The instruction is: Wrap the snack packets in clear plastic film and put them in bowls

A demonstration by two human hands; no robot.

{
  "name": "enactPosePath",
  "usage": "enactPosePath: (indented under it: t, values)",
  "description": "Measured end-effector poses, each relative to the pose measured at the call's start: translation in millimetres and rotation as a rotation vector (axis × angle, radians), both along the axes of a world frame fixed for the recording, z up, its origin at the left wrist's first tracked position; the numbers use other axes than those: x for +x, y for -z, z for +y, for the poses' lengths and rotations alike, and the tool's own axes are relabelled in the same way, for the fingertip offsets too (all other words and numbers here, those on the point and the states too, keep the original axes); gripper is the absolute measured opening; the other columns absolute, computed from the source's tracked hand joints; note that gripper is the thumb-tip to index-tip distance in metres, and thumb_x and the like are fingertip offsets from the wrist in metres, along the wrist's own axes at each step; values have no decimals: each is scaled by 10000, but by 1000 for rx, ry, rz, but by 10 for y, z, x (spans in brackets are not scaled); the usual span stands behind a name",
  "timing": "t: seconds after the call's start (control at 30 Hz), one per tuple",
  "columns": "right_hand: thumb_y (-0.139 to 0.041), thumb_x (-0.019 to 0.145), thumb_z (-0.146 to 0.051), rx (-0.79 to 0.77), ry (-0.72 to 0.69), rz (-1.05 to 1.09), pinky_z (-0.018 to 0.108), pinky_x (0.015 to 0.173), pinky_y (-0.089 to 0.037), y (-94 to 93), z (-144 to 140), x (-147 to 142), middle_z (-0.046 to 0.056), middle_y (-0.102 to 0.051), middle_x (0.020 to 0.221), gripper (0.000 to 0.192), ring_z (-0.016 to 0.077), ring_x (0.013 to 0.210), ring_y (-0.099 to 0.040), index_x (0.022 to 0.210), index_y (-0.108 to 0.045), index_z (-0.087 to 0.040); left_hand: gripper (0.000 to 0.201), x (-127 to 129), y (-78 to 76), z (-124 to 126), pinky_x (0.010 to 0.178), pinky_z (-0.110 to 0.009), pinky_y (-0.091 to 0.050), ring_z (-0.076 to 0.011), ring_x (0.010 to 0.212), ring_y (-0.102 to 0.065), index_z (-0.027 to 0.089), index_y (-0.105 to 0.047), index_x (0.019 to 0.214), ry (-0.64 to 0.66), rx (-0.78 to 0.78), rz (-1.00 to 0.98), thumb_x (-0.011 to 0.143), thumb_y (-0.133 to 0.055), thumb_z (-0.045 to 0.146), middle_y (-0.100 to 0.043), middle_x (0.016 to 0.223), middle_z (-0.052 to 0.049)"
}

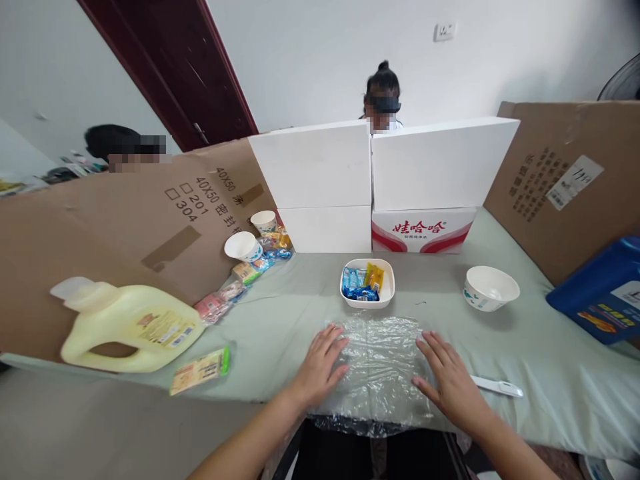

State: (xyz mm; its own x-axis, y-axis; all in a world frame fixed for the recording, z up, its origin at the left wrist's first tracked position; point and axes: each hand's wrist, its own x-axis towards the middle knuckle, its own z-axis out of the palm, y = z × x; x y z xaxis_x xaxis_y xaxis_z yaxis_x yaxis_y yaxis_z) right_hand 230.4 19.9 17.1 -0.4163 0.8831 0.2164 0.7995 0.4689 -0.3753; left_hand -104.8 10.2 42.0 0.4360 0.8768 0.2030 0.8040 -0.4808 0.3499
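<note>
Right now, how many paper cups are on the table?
2. One paper cup lies tipped beside the snack packets; the other cup stands behind it near the white boxes. More may be hidden.

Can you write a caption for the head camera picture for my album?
Two hands flat on plastic wrap, snack bowl behind.

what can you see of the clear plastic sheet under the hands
The clear plastic sheet is thin, see-through and crinkled, with shiny creases, like cling film. It lies flat on the pale green table cover, just in front of the square white dish of packets, apart from it. Its near edge hangs over the table's front edge. The left hand rests palm down on its left side and the right hand on its right side, fingers spread. Nothing lies on top of it besides the hands.
</note>
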Motion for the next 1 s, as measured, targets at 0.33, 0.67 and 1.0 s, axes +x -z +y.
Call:
enactPosePath:
  t: [0.33,0.67,1.0]
  values:
    - [-423,901,-157,-180,-388,114,493,1116,-312,-75,-566,-88,43,-594,1299,318,247,1334,-410,1099,-640,-279,290,-157,-54,-594,1058,-539,-357,-329,1284,-424,236,-571,1097,251,-106,50,815,-625,280,-541,1291,-109]
    - [-438,910,-470,-486,84,485,289,627,-514,-119,-453,-75,26,-675,859,339,168,687,-639,1135,-536,-237,130,-64,-460,-236,705,-229,-456,-145,753,-597,203,-622,842,-17,-472,-175,840,-492,203,-654,827,-1]
    - [-409,878,-431,-203,329,371,344,693,-503,0,-45,-230,43,-682,881,425,206,744,-654,1215,-483,-183,229,196,-146,306,678,-254,-436,-155,691,-592,193,-629,1014,-314,-384,-198,797,-572,239,-648,763,5]
